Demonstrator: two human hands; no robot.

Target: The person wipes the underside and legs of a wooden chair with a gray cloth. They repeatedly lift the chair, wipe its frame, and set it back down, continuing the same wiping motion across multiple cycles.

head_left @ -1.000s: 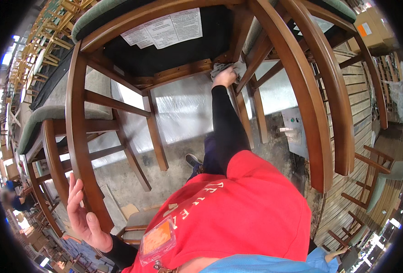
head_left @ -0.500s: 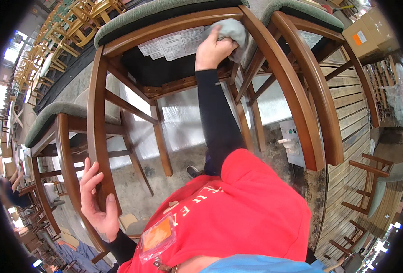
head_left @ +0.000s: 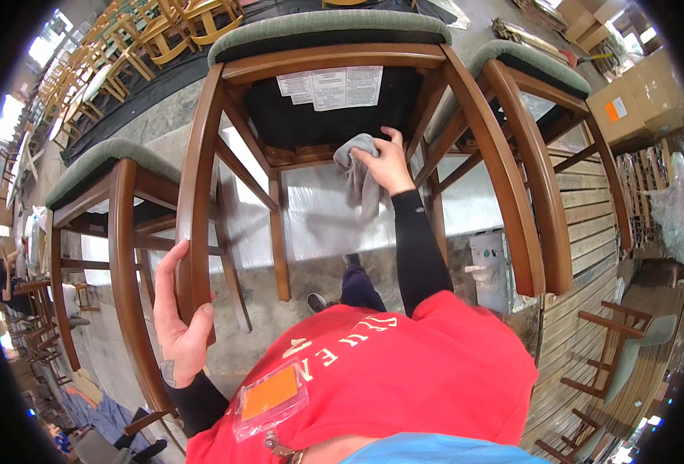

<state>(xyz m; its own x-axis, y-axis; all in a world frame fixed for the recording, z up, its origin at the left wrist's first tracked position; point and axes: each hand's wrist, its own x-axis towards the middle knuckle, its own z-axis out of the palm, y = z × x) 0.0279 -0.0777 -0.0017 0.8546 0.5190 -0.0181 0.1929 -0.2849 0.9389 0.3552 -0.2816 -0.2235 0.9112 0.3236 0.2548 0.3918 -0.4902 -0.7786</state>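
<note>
A brown wooden chair (head_left: 334, 60) with a grey-green padded seat is tipped so that its black underside and white paper labels (head_left: 342, 87) face me. My right hand (head_left: 389, 164) holds a crumpled grey cloth (head_left: 364, 185) between thumb and fingers, with some fingers raised. The cloth hangs in front of the frame's lower rail, and whether it touches the wood I cannot tell. My left hand (head_left: 181, 340) is around the lower part of the chair's left leg (head_left: 197, 209), index finger along the wood and another fingertip showing past it.
Similar chairs stand close by at the left (head_left: 118, 193) and right (head_left: 539, 155). A control box (head_left: 493, 267) sits below, near wooden slats (head_left: 585, 271). Cardboard boxes (head_left: 636, 100) are stacked at the far right. Many lighter wooden chairs (head_left: 149, 39) fill the far left.
My right hand has brought the cloth down from the frame's upper right corner, and the cloth now hangs looser. My left hand's fingers have moved in around the leg. The whole view has shifted.
</note>
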